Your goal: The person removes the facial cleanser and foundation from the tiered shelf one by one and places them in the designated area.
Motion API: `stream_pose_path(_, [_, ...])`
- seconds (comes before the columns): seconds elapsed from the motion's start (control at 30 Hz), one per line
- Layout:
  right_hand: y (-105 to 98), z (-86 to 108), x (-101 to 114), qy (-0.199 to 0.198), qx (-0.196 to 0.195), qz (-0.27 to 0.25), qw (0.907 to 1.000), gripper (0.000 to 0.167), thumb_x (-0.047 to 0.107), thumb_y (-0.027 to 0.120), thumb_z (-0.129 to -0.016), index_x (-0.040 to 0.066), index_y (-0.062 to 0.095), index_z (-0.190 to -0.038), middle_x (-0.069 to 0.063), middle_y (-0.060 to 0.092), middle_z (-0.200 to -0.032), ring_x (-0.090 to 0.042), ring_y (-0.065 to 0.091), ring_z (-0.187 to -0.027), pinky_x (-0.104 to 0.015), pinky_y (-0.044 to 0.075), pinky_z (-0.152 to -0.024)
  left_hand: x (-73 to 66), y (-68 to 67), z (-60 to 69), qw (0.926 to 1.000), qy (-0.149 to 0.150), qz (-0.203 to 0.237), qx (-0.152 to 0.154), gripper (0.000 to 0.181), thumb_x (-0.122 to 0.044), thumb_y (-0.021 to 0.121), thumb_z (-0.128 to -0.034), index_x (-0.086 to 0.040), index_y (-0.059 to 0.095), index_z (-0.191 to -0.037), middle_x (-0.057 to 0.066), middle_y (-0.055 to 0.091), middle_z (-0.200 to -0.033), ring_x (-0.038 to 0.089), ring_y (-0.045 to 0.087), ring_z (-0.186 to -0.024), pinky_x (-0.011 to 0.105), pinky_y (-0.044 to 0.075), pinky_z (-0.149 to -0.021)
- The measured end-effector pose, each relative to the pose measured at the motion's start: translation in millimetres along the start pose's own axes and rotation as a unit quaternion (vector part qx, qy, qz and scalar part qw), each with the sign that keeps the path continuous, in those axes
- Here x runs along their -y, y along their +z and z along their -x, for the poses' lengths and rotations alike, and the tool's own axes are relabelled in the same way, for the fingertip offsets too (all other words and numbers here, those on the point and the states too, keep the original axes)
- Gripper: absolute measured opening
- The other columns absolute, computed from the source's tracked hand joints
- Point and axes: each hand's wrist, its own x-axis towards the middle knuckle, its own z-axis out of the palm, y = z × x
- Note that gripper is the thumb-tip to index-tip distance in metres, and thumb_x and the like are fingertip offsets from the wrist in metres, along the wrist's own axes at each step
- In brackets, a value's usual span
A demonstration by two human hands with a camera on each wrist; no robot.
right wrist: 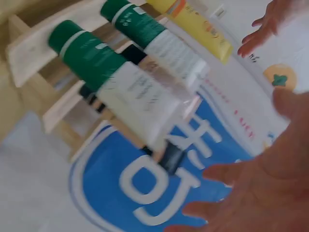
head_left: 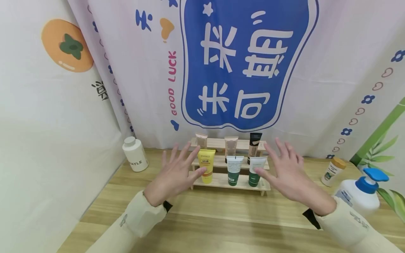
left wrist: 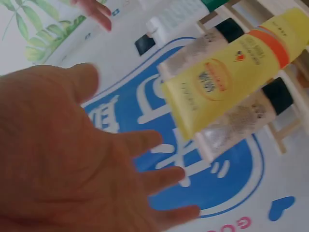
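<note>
Wooden tabletop (head_left: 221, 219), leftmost pale tube (head_left: 201, 141) partly behind yellow tube (head_left: 207, 164)

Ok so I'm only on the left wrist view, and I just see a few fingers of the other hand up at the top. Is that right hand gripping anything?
Observer: No, the right hand is spread open and grips nothing.
Operator: And what stands left of the three-tier wooden rack?
Observer: A white bottle with lettering ending in AYLE.
Operator: Anything big over on the right side?
Observer: Yes, a white pump bottle with a blue pump head, partly behind the right sleeve in the head view.
</note>
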Motion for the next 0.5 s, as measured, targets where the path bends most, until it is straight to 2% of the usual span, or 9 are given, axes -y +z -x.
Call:
stream_pose_path(0.13, [6, -1.3, -21, 0.026, -0.023, -0.034, 0.9988, 0.071, 0.051, 0.04, -0.097, 0.003, 0.025, -0.147, -0.029, 0.003, -0.151, -0.054, 0.005, -0.132, -0.073, 0.006, -0.096, 7.8, 8.9, -9.5, 0.9986, 0.032, 0.003, -0.043, 0.067, -0.046, 0.059, -0.0905, -0.025, 0.031, -0.148, 0.009, 0.023, -0.152, 0.04, 0.021, -0.134, 0.066, 0.019, -0.101])
stream_pose_path(0.2, [12, -1.7, -33, 0.035, -0.024, -0.047, 0.998, 0.066, 0.047, 0.039, -0.099, -0.001, 0.031, -0.143, -0.032, 0.01, -0.148, -0.055, 0.011, -0.13, -0.073, 0.01, -0.095, 11.0, 13.5, -13.2, 0.9972, 0.04, 0.013, -0.061, 0.066, -0.037, 0.065, -0.0881, -0.025, 0.036, -0.146, 0.009, 0.028, -0.149, 0.037, 0.027, -0.13, 0.063, 0.025, -0.1])
stream_pose_path(0.33, [34, -2.6, -57, 0.015, -0.019, -0.069, 0.9973, 0.046, 0.028, 0.047, -0.1, -0.006, 0.046, -0.131, -0.034, 0.031, -0.137, -0.053, 0.029, -0.123, -0.067, 0.024, -0.095, 15.2, 23.6, -18.2, 0.9943, 0.05, 0.038, -0.087, 0.063, -0.029, 0.07, -0.0856, -0.023, 0.043, -0.141, 0.008, 0.038, -0.142, 0.032, 0.035, -0.123, 0.056, 0.034, -0.097])
stream_pose_path(0.43, [55, -3.0, -71, -0.007, -0.016, -0.083, 0.9964, 0.028, 0.01, 0.058, -0.093, -0.005, 0.057, -0.118, -0.027, 0.05, -0.121, -0.046, 0.047, -0.11, -0.059, 0.038, -0.088, 17.7, 32.5, -21.8, 0.9903, 0.06, 0.06, -0.111, 0.058, -0.024, 0.071, -0.0851, -0.019, 0.047, -0.137, 0.008, 0.045, -0.134, 0.027, 0.041, -0.116, 0.049, 0.039, -0.093])
stream_pose_path(0.5, [69, -2.9, -77, -0.011, -0.011, -0.095, 0.9954, 0.024, 0.005, 0.062, -0.089, -0.003, 0.061, -0.112, -0.022, 0.056, -0.11, -0.041, 0.054, -0.1, -0.054, 0.045, -0.081, 19.9, 39.0, -24.0, 0.9866, 0.065, 0.079, -0.127, 0.055, -0.02, 0.072, -0.0851, -0.017, 0.048, -0.134, 0.007, 0.047, -0.129, 0.025, 0.044, -0.113, 0.044, 0.041, -0.092])
